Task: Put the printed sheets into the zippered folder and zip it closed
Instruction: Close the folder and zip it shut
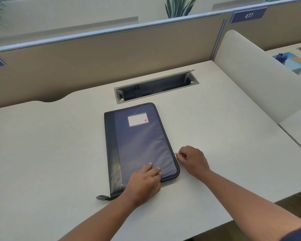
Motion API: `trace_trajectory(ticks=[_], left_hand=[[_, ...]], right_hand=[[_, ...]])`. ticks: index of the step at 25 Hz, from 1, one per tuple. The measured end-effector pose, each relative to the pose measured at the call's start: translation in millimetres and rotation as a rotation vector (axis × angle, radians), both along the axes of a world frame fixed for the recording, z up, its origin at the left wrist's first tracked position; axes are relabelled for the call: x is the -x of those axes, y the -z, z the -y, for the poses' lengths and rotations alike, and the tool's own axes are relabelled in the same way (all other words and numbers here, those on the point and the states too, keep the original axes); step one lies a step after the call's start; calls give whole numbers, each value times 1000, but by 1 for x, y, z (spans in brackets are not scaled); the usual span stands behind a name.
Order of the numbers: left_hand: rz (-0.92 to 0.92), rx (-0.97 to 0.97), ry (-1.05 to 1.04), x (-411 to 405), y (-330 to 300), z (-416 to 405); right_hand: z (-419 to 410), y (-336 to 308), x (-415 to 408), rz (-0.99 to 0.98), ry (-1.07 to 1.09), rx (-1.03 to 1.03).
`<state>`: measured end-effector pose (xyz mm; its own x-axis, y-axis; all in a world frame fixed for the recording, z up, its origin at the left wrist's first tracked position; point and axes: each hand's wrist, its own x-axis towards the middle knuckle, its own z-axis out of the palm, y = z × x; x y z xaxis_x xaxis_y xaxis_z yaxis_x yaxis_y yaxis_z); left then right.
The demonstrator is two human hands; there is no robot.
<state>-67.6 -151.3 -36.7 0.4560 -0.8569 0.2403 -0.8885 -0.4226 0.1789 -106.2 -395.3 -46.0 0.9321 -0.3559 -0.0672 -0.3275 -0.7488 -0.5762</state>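
Note:
A navy zippered folder (139, 143) with a black spine strip and a white label lies flat and folded shut on the pale desk (50, 153). My left hand (144, 181) presses flat on the folder's near edge, fingers spread on the cover. My right hand (192, 160) sits at the folder's right edge, with thumb and fingers pinched on a small pale zipper pull (175, 155). A strap tab (102, 197) sticks out at the near left corner. No printed sheets are visible.
An open cable tray (156, 88) is sunk into the desk just beyond the folder. A tan partition (111, 54) runs along the back, and a white divider (250, 70) stands on the right. The desk's front edge is close to my arms.

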Motion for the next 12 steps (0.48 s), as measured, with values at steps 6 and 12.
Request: trace_trajectory(ticks=[6, 12], left_hand=[[-39, -87, 28, -7, 2, 4], [-330, -183, -125, -52, -18, 54]], right_hand=[[5, 5, -33, -59, 55, -24], [-7, 2, -16, -77, 420, -597]])
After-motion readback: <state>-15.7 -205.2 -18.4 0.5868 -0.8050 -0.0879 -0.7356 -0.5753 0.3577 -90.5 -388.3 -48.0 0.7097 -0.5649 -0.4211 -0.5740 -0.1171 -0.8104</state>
